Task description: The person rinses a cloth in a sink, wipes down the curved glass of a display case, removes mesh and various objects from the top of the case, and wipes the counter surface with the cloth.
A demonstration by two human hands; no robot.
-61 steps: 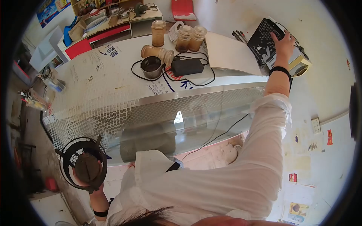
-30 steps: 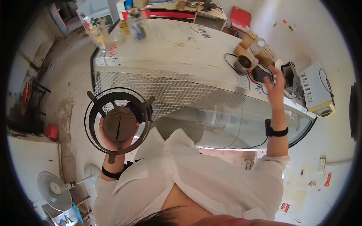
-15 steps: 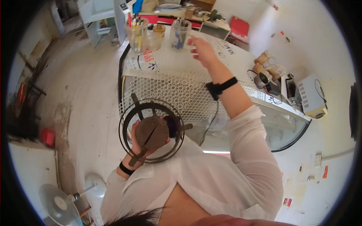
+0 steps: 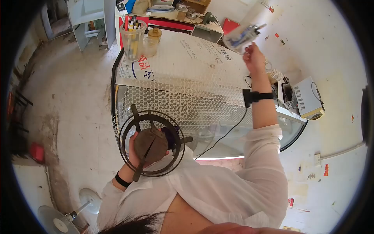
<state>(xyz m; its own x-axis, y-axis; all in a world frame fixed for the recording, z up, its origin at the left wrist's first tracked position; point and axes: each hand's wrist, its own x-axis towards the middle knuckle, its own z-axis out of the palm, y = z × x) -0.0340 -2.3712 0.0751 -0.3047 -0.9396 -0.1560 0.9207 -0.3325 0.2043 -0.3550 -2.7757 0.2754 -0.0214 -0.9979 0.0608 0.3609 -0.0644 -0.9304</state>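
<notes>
My left hand [image 4: 133, 152] is closed around the underside of a dark metal ring stand [image 4: 151, 146], which has stubby legs and a round disc in its middle. It is held close to my chest, and some of my fingers are hidden behind the disc. My right hand [image 4: 255, 58] is stretched out to the far right, gripping a clear container [image 4: 237, 40] that holds dark and blue pen-like items. This container is tilted, slightly blurred, and above the table's far right edge.
A clear cup of markers [image 4: 133, 42] stands at the table's [image 4: 187, 54] far left, beside a glass jar [image 4: 149, 47] and an amber jar [image 4: 155, 34]. White mesh [image 4: 175, 95] covers the nearer part. A white appliance [image 4: 309, 97] sits at the right; a black cable [image 4: 222, 140] hangs from my right wrist.
My right hand has taken the clear container from the table and carried it right, tilting it. My left hand still holds the ring stand; the view has shifted somewhat.
</notes>
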